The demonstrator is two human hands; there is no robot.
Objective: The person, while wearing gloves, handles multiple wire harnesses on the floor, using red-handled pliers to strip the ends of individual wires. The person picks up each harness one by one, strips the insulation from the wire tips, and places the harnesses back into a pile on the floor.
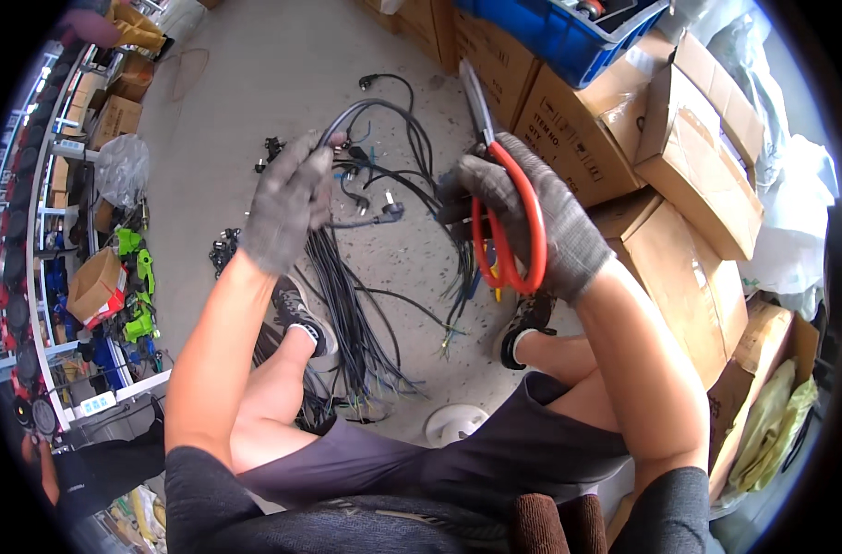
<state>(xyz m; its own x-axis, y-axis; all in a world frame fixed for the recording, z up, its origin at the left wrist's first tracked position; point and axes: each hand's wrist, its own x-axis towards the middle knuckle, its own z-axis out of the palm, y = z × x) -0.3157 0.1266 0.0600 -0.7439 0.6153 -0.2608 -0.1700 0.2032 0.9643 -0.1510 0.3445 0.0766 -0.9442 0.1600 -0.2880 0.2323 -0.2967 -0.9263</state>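
My gloved left hand (292, 198) is closed around a black power cable (384, 103), raised above the floor. From its fingers the cable arches over to the right and runs down among other cords near my right hand. My gloved right hand (559, 212) grips scissors with red looped handles (537, 245), their blades pointing up and away from me. The blades are apart from the held cable. Below my left hand lies a thick bundle of black cables (342, 314), some with bare coloured wire ends. A black plug (390, 212) with metal pins lies between my hands.
Cardboard boxes (578, 138) are stacked on the right, with a blue crate (569, 37) on top. Shelving (47, 305) with green tools (139, 286) lines the left. A white round object (453, 420) sits between my legs. Other people are partly visible at the left edge.
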